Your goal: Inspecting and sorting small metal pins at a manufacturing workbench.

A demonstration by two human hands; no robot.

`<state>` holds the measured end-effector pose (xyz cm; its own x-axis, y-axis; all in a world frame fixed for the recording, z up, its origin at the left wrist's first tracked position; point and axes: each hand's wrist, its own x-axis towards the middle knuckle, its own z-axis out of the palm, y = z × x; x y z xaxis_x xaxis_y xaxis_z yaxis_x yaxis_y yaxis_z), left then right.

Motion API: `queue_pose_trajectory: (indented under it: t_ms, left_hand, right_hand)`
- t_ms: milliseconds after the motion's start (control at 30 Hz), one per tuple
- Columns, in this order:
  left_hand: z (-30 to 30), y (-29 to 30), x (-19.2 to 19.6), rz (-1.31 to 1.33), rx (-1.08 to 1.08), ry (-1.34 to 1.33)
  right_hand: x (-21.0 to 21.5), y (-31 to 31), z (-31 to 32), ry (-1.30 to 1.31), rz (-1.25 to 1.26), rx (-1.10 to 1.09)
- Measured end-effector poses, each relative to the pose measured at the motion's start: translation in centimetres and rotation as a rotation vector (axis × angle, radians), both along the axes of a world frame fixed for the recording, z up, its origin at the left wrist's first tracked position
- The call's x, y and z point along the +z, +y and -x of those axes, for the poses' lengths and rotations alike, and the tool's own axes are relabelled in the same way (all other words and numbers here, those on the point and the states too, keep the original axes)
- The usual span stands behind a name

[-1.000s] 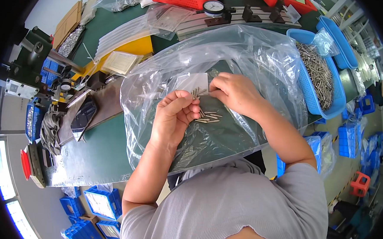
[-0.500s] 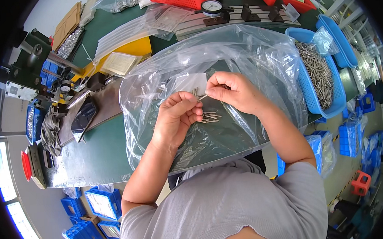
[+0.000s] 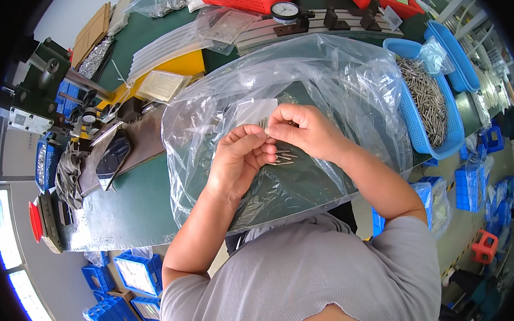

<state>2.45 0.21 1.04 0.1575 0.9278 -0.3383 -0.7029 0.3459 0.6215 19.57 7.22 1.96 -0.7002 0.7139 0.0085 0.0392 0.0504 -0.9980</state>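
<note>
While left hand [image 3: 232, 160] and right hand [image 3: 306, 132] meet (contents hidden) near metal pins [image 3: 285, 156], fingertip handling seemingly next needs a steady pinch.

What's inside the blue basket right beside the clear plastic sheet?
Many slim metal pieces, heaped in the blue basket; a clear plastic bag overlaps its far corner. The heap hides the basket's floor and anything buried beneath.

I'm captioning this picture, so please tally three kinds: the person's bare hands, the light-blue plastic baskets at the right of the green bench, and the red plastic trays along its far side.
Bare hands, left hand and right hand: 2
Light-blue rectangular plastic baskets: 2
Red shallow plastic trays: 2
Total: 6
</note>
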Motion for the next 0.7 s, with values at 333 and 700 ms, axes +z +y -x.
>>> queue_pose_trajectory:
  t_ms: [333, 700]
  left_hand:
    - [0.7, 0.0, 0.4, -0.021, 0.111, 0.010]
    - [0.9, 0.0, 0.5, -0.028, 0.112, 0.000]
  right_hand:
    - [0.6, 2.4, -1.9, 0.339, 0.626, 0.001]
    - [-0.4, 0.7, -1.2, -0.541, -0.778, -0.106]
